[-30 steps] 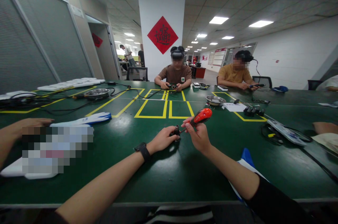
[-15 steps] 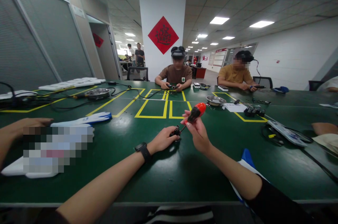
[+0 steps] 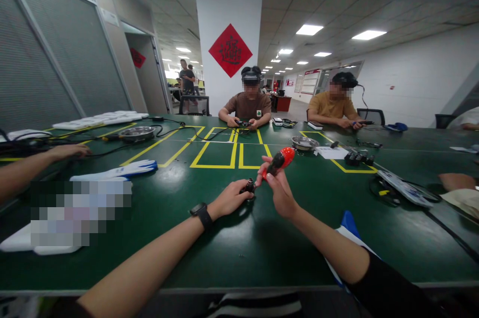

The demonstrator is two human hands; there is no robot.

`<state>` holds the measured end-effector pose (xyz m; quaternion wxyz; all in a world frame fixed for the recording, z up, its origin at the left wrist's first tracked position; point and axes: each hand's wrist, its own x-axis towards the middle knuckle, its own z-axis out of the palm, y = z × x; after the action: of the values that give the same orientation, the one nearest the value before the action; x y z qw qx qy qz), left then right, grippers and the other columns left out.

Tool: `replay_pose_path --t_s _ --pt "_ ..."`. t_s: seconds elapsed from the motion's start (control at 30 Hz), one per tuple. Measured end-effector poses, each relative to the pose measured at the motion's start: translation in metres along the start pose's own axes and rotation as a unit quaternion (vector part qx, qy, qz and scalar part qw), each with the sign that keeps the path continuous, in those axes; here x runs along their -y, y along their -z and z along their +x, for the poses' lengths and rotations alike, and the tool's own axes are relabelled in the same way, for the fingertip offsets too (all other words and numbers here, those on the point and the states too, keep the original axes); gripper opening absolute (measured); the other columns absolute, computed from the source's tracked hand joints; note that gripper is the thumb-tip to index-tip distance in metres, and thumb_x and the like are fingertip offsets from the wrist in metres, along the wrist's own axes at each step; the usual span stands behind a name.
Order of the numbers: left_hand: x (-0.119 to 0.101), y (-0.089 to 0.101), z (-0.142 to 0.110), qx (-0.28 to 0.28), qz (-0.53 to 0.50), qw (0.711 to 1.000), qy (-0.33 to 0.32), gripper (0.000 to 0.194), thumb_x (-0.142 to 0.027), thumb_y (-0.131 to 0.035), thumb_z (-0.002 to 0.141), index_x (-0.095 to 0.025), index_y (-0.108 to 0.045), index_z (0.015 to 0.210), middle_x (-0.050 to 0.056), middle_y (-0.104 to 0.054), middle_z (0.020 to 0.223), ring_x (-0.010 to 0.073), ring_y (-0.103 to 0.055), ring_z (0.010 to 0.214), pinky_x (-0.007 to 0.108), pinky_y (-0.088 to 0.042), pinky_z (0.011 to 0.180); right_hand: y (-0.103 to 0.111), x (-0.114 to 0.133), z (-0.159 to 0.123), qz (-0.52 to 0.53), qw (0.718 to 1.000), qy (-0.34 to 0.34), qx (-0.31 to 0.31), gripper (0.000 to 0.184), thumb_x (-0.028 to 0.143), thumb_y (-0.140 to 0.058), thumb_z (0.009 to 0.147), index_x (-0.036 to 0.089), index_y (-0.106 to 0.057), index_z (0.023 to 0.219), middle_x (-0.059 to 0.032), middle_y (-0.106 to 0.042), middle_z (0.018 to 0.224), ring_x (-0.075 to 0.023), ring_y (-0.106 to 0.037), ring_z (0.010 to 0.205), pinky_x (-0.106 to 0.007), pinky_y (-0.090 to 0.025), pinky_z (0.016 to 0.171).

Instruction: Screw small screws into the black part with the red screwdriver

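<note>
My left hand (image 3: 229,199) rests on the green table, its fingers closed round a small dark cylindrical part (image 3: 250,186) with a shiny top. In my right hand (image 3: 282,190) is a screwdriver (image 3: 277,160) with a red and black handle, held tilted, its handle end up and to the right. The screwdriver's shaft points down-left at the side of the dark part. Its tip is too small to see, so I cannot tell whether it sits in a screw.
White-and-blue gloves (image 3: 116,170) lie to the left, beyond a blurred white item. Metal bowls (image 3: 305,143) stand farther back. Several black parts (image 3: 359,158) and a power strip (image 3: 404,188) lie right. A co-worker's arm (image 3: 45,163) reaches in from the left; people sit opposite.
The screwdriver's handle has tilted slightly right, and less of its shaft shows. My left hand stays on the dark part. At the left, the co-worker's hand has moved up and away from the gloves.
</note>
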<state>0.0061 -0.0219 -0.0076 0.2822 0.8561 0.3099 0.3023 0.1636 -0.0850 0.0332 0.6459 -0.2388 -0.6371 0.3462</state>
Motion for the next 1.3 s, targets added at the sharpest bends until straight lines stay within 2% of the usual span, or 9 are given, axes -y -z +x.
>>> replay_pose_path --t_s 0.13,0.37,0.43,0.6,0.77,0.9,1.0,1.1,1.3 --pt "0.0013 -0.0008 0.0005 0.001 -0.002 1.0 -0.002 0.015 -0.026 -0.05 0.079 -0.016 -0.06 0.083 0.002 -0.06 0.086 0.0169 -0.052 0.079 0.026 -0.041 0.073 0.0056 0.0026 0.0014 -0.083 0.996 0.012 -0.009 0.025 0.029 -0.058 0.082 0.022 -0.054 0.105 -0.0054 -0.057 0.104 -0.0168 -0.057 0.088 -0.034 -0.047 0.081" --pt "-0.0035 0.0008 -0.0006 0.008 -0.018 1.0 -0.013 0.013 -0.023 -0.048 0.079 -0.016 -0.059 0.081 0.001 -0.06 0.083 0.0157 -0.053 0.078 0.025 -0.041 0.074 0.003 0.0021 0.0013 -0.022 0.998 -0.005 0.057 0.007 0.027 -0.056 0.084 0.022 -0.052 0.081 0.003 -0.053 0.072 -0.0107 -0.053 0.057 -0.029 -0.047 0.062" --pt "-0.0042 0.0011 -0.0006 0.009 -0.021 1.0 -0.016 0.013 -0.023 -0.048 0.079 -0.016 -0.059 0.081 0.001 -0.06 0.083 0.0159 -0.053 0.079 0.025 -0.041 0.074 0.0013 -0.0003 0.0005 0.012 0.999 -0.005 0.05 0.006 0.027 -0.054 0.085 0.024 -0.05 0.088 0.0047 -0.05 0.07 -0.0095 -0.051 0.054 -0.027 -0.045 0.06" --pt "-0.0015 -0.0003 0.0003 0.0 -0.016 1.0 -0.007 0.014 -0.025 -0.051 0.078 -0.016 -0.059 0.085 0.002 -0.061 0.086 0.0167 -0.053 0.079 0.026 -0.041 0.074 0.0033 -0.0035 -0.0016 -0.011 0.999 -0.014 0.033 0.031 0.031 -0.047 0.088 0.025 -0.043 0.118 0.0001 -0.052 0.082 -0.0133 -0.053 0.072 -0.03 -0.046 0.071" --pt "0.001 -0.0013 0.0008 0.004 -0.013 1.0 -0.002 0.014 -0.026 -0.051 0.078 -0.015 -0.06 0.083 0.002 -0.061 0.085 0.0169 -0.053 0.078 0.026 -0.041 0.073 0.0021 -0.0003 0.0 -0.059 0.998 0.004 -0.005 0.017 0.027 -0.054 0.084 0.023 -0.051 0.101 -0.0038 -0.055 0.097 -0.0145 -0.055 0.078 -0.031 -0.047 0.072" --pt "0.0 -0.0007 0.0004 0.0 -0.015 1.0 0.0 0.016 -0.026 -0.051 0.078 -0.015 -0.06 0.086 0.002 -0.06 0.085 0.0171 -0.053 0.079 0.027 -0.041 0.074 0.0006 -0.0004 0.0034 -0.012 1.0 -0.013 -0.001 0.008 0.026 -0.053 0.085 0.023 -0.047 0.089 0.0004 -0.056 0.084 -0.011 -0.054 0.062 -0.028 -0.046 0.064" --pt "-0.0015 0.0 -0.0001 0.003 -0.015 1.0 0.0 0.017 -0.026 -0.051 0.078 -0.015 -0.06 0.087 0.003 -0.06 0.087 0.0174 -0.052 0.08 0.027 -0.041 0.076 0.0029 -0.0021 0.0045 0.026 0.999 -0.025 -0.011 0.012 0.025 -0.052 0.085 0.024 -0.047 0.096 0.0035 -0.051 0.077 -0.0093 -0.051 0.056 -0.027 -0.045 0.061" --pt "-0.003 0.0007 -0.0006 0.004 -0.015 1.0 0.002 0.017 -0.027 -0.05 0.079 -0.015 -0.06 0.087 0.003 -0.06 0.087 0.0176 -0.052 0.081 0.027 -0.042 0.076 0.0054 -0.0011 0.0042 0.05 0.998 -0.032 -0.014 0.023 0.027 -0.047 0.087 0.026 -0.046 0.11 0.0003 -0.052 0.091 -0.0103 -0.054 0.061 -0.03 -0.048 0.065" --pt "-0.0009 0.0004 -0.0002 0.004 -0.008 1.0 -0.002 0.016 -0.027 -0.05 0.078 -0.015 -0.059 0.083 0.003 -0.06 0.085 0.0172 -0.052 0.079 0.027 -0.041 0.074 0.0033 0.0056 0.0028 -0.036 0.999 -0.022 -0.018 0.032 0.027 -0.057 0.082 0.023 -0.05 0.113 -0.004 -0.058 0.098 -0.0157 -0.058 0.084 -0.033 -0.048 0.08"
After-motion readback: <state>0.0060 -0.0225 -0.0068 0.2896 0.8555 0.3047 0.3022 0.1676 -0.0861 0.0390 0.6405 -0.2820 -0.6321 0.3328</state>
